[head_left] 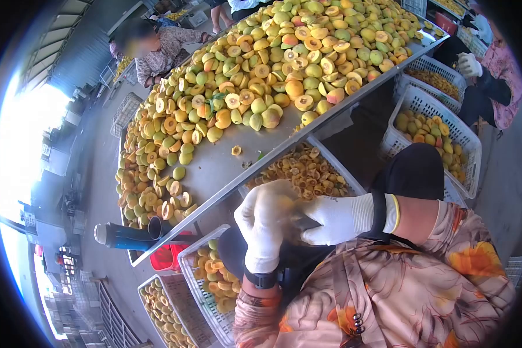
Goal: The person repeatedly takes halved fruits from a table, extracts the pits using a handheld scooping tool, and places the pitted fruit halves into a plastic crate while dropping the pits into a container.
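Both of my hands wear white gloves and meet in front of my lap. My left hand (263, 217) has its fingers curled, and motion blur smears the fingertips. Close beside it, my right hand (339, 220) has its fingers bent toward the left one. What lies between them is too blurred to make out. Just beyond my hands is a crate of small brownish fruit pieces (307, 171). A large heap of halved and whole yellow-green fruit (261, 64) covers much of the metal table (217, 165).
White crates of fruit stand right (475, 145) and lower left (182, 261). A blue bottle (122, 236) and dark cup (156, 227) are by the table's near left corner, above a red container (165, 258). Co-workers sit across the table (162, 52) and at right (504, 75).
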Action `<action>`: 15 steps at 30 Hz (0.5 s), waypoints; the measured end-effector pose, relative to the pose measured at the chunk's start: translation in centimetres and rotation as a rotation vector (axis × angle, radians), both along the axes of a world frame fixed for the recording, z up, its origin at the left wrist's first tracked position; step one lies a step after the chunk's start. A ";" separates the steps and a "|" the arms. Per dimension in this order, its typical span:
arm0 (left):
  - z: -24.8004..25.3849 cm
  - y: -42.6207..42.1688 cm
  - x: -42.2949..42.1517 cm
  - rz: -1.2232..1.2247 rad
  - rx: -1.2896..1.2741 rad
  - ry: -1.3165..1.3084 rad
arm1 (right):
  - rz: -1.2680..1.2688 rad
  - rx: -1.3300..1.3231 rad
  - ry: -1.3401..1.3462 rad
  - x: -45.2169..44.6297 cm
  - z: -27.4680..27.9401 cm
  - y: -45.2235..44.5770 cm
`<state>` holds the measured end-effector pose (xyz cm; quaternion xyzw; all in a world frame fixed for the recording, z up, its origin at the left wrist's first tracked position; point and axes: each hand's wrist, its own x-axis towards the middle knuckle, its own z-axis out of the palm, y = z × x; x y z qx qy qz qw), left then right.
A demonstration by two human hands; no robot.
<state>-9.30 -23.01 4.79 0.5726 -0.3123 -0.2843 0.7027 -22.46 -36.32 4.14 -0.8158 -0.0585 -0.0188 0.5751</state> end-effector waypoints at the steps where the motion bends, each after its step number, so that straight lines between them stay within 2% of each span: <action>1: -0.2 -0.2 -0.1 0.037 -0.041 0.046 | -0.052 0.018 -0.028 0.1 -0.7 0.4; 3: -0.8 -1.2 -0.9 0.111 -0.131 0.135 | -0.154 0.048 -0.088 0.4 -1.7 1.2; 6: -0.9 -2.0 -2.2 0.219 -0.201 0.187 | -0.178 0.030 -0.055 0.5 -2.0 1.2; 9: -1.3 -1.4 -1.8 0.194 -0.121 0.183 | -0.122 0.001 0.061 0.4 -2.3 1.3; 14: -2.3 -1.6 -0.3 0.156 -0.054 -0.019 | 0.029 0.198 0.046 1.1 -1.6 -0.6; 15: -1.8 -2.0 -0.7 0.197 -0.059 0.100 | 0.047 0.227 0.042 1.4 -1.4 -0.7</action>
